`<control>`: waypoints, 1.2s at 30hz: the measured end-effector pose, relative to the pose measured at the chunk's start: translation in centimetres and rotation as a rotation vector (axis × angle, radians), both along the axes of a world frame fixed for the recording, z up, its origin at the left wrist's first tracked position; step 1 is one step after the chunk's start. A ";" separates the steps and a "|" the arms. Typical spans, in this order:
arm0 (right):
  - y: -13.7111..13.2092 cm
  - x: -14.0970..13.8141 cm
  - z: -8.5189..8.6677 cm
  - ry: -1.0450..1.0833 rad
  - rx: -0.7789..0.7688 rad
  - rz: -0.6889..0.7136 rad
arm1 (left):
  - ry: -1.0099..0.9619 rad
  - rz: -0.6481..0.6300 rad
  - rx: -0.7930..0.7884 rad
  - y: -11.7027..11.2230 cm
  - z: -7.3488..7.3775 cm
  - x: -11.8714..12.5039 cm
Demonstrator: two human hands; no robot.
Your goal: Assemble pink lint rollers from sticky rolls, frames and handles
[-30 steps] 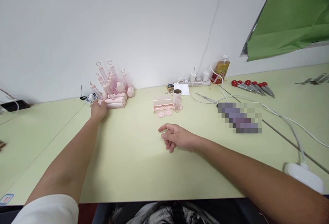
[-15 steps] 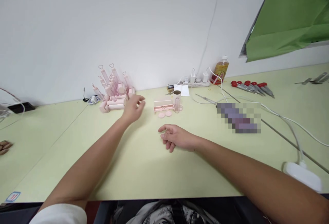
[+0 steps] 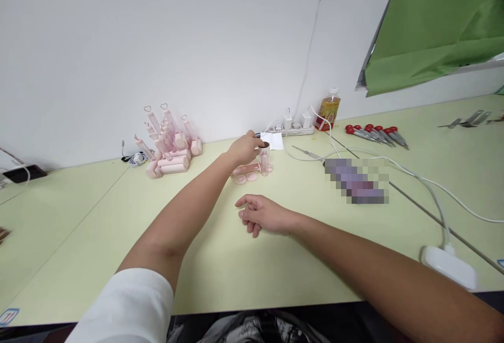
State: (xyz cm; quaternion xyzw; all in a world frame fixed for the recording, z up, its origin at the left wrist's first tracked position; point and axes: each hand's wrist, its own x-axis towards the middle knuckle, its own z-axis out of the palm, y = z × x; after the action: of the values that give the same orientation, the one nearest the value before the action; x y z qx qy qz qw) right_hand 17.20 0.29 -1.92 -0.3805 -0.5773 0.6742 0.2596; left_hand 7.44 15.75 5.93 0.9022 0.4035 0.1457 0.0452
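Observation:
My left hand (image 3: 246, 148) reaches over the small items in the middle, its bent fingers close together at the rim of a small pale cylinder with a brown inside (image 3: 265, 146). What the fingertips hold, if anything, is hidden. In front of the cylinder stands a small clear pink tube (image 3: 264, 164). A long pink tray-like case (image 3: 252, 168) lies left of it, partly behind my left wrist. Two small pink discs (image 3: 246, 178) lie before the case. My right hand (image 3: 263, 214) rests nearer to me, fingers loosely curled and apart, holding nothing.
Pink tubes with heart-shaped tops and pink cylinders (image 3: 169, 143) are heaped at the left back. A power strip (image 3: 295, 131), white paper (image 3: 272, 141), tweezers (image 3: 306, 152), a bottle (image 3: 327, 111) and red-tipped tools (image 3: 376, 134) lie further right. White cables cross the right side.
My left hand has moved right, from beside the pink heap to the pale cylinder. My right hand keeps nearly the same pose. The whole view has shifted slightly.

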 end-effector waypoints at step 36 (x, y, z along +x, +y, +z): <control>1.7 1.5 1.6 0.045 0.434 -0.796 | 0.066 0.236 -0.207 -10.9 -5.3 -6.2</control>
State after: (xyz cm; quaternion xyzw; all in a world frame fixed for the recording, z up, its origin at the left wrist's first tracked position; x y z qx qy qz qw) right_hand 18.69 2.01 -0.34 -0.4950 -0.5083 0.3931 0.5849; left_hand 1.23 4.84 0.67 0.8432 0.5210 0.0776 0.1073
